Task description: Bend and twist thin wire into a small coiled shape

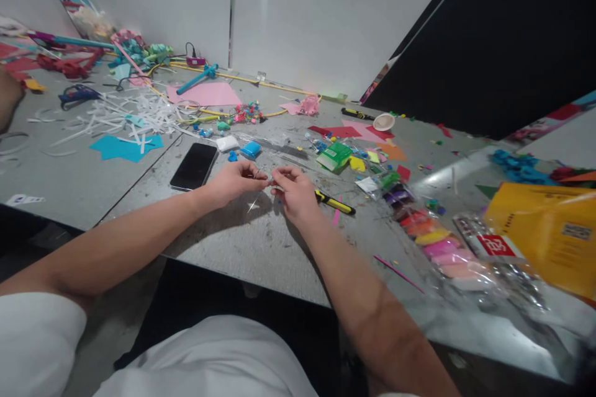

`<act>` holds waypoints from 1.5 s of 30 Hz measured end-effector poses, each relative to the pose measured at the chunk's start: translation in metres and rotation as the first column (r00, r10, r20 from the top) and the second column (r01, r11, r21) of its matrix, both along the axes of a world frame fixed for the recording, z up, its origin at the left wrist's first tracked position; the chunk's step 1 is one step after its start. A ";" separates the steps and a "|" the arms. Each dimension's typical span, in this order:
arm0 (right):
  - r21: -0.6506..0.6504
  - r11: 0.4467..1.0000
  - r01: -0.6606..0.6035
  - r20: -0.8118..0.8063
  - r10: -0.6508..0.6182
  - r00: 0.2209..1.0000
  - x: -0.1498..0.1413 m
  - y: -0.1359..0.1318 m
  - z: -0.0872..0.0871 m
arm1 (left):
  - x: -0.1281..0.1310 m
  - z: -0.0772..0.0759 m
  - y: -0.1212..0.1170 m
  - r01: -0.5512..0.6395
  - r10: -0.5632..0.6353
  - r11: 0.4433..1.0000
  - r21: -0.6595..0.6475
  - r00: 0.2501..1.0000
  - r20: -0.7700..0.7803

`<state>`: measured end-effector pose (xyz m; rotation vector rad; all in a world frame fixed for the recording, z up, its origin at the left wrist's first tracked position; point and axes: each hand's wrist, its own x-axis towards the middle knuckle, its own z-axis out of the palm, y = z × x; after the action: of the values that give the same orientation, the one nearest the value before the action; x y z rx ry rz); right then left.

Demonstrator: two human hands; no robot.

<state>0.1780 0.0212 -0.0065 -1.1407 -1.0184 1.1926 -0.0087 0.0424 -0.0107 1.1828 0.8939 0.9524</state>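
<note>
Silvery thin wire piece (271, 183) runs left-right between our hands, our left hand (235, 181) and right hand (294, 191) pinching its ends.

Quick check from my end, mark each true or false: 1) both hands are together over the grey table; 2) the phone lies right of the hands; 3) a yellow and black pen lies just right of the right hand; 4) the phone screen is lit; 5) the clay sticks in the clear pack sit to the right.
1) True: the left hand and right hand meet over the table, pinching something too small to identify.
2) False: the phone lies left of them.
3) True: the pen lies there.
4) False: its screen is dark.
5) True: the clay pack sits right.
</note>
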 end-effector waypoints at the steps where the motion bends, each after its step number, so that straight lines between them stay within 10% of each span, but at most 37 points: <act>1: 0.007 1.000 -0.005 0.005 0.005 1.000 0.001 0.000 0.000 | 0.000 0.000 0.000 0.008 -0.008 1.000 0.011 1.000 -0.007; 31: 0.024 0.979 -0.200 0.044 0.199 0.979 0.025 0.004 0.006 | -0.010 0.008 0.004 0.293 -0.289 0.956 0.019 0.950 -0.115; 45: -0.035 0.999 -0.020 0.220 0.027 0.975 0.048 0.071 0.012 | -0.006 0.035 0.014 -0.358 0.358 0.933 -0.040 0.934 -0.004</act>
<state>0.2265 0.0922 0.0054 -1.3112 -1.1860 1.1213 -0.0151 0.0568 0.0246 0.9996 1.1458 1.2223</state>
